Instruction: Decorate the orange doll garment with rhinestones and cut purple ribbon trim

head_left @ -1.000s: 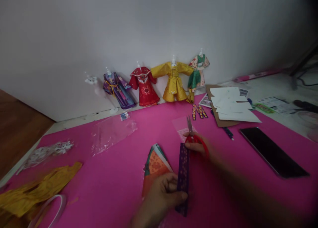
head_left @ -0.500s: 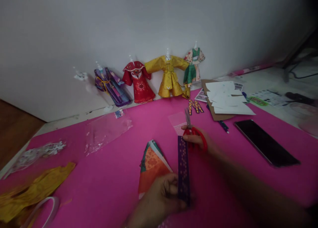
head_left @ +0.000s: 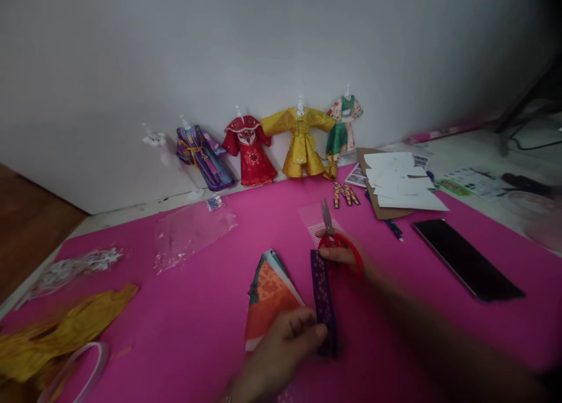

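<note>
One purple paper strip [head_left: 324, 300], left hand [head_left: 281, 347] pinching, right hand [head_left: 346, 256], one scissors [head_left: 336, 242]

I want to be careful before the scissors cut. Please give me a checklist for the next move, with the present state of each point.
1. Left hand grips the purple paper strip at its near end: ok.
2. Right hand holds the red scissors: ok.
3. Scissor blades closed, pointing away from the person: ok.
4. Blades lined up on the strip: not ok, they are beyond its far end.
5. Left fingers away from the blades: ok.
6. Folded orange paper apart from the strip: cannot tell; it lies close beside it.
</note>
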`<action>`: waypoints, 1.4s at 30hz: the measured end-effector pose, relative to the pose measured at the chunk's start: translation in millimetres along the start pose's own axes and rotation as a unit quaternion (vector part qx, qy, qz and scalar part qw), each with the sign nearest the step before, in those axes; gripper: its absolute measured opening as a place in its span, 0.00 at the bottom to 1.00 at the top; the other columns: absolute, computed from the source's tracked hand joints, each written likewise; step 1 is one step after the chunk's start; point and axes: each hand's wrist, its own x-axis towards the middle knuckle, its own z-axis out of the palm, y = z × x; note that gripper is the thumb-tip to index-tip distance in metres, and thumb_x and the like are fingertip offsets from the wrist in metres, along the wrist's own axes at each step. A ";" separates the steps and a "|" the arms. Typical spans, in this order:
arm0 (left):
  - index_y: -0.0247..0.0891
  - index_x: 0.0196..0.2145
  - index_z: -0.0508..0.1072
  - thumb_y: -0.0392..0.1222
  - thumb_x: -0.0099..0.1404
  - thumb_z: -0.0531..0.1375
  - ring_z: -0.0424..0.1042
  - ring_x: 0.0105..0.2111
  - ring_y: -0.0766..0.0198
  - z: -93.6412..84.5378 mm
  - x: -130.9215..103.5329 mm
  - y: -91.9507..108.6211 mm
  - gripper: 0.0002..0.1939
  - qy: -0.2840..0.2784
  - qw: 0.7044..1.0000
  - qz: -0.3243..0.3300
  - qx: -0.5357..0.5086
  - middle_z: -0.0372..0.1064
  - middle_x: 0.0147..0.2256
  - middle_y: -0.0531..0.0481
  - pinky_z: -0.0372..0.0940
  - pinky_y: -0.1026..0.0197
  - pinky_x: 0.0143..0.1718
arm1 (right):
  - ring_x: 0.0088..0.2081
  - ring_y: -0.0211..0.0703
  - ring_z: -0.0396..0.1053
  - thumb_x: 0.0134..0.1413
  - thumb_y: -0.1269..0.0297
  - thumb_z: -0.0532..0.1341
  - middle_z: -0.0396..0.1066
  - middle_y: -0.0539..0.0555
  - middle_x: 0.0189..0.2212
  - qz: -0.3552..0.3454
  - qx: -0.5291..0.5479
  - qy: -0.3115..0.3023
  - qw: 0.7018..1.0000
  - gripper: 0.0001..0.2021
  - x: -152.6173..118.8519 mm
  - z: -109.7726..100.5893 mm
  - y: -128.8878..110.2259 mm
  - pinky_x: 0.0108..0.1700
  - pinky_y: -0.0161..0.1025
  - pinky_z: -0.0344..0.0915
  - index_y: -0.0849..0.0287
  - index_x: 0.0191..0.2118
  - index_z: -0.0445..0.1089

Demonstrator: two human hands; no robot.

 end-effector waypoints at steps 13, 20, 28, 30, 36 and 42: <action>0.36 0.29 0.82 0.39 0.48 0.72 0.71 0.27 0.67 10.3 -2.7 7.0 0.09 -0.006 1.000 0.004 -0.025 0.75 0.26 0.52 0.65 0.63 0.35 | 0.21 0.35 0.66 0.42 0.65 0.71 0.69 0.42 0.22 -0.028 -0.002 -0.025 0.999 0.19 2.5 0.7 1.5 0.22 0.32 0.60 0.56 0.42 0.68; 0.37 0.32 0.80 0.38 0.47 0.74 0.74 0.25 0.68 8.2 -8.1 6.8 0.13 0.010 0.995 0.082 -0.059 0.77 0.26 0.53 0.68 0.67 0.30 | 0.23 0.37 0.68 0.47 0.57 0.70 0.71 0.45 0.23 -0.025 -0.017 -0.027 0.999 0.19 4.5 2.4 9.0 0.24 0.33 0.63 0.57 0.43 0.68; 0.39 0.38 0.79 0.37 0.50 0.73 0.73 0.30 0.69 16.9 -31.6 38.5 0.16 0.073 0.980 0.180 -0.036 0.77 0.30 0.53 0.67 0.68 0.33 | 0.24 0.39 0.69 0.45 0.40 0.67 0.72 0.48 0.25 -0.064 -0.050 0.007 0.997 0.27 -5.6 15.0 -12.7 0.24 0.36 0.61 0.58 0.40 0.67; 0.40 0.40 0.79 0.35 0.51 0.72 0.73 0.30 0.70 20.0 -38.7 42.3 0.17 0.081 0.977 0.196 -0.029 0.77 0.31 0.54 0.67 0.69 0.33 | 0.26 0.41 0.70 0.43 0.40 0.69 0.74 0.50 0.26 -0.059 -0.069 -0.003 0.996 0.27 -10.3 18.8 -23.6 0.26 0.37 0.62 0.57 0.39 0.67; 0.39 0.46 0.76 0.33 0.51 0.71 0.75 0.35 0.64 22.9 -54.7 20.5 0.23 0.128 0.964 0.230 -0.035 0.78 0.37 0.49 0.68 0.63 0.37 | 0.31 0.48 0.74 0.40 0.41 0.71 0.76 0.53 0.27 -0.047 -0.106 -0.037 0.993 0.32 -41.9 23.7 -45.8 0.33 0.43 0.66 0.56 0.45 0.65; 0.42 0.49 0.73 0.32 0.51 0.72 0.76 0.41 0.59 35.4 -58.9 -21.1 0.28 0.178 0.947 0.256 -0.081 0.78 0.43 0.47 0.68 0.59 0.42 | 0.33 0.47 0.71 0.56 0.48 0.65 0.74 0.54 0.33 0.019 -0.170 -0.108 0.979 0.19 -141.6 8.4 -26.2 0.34 0.43 0.66 0.52 0.48 0.68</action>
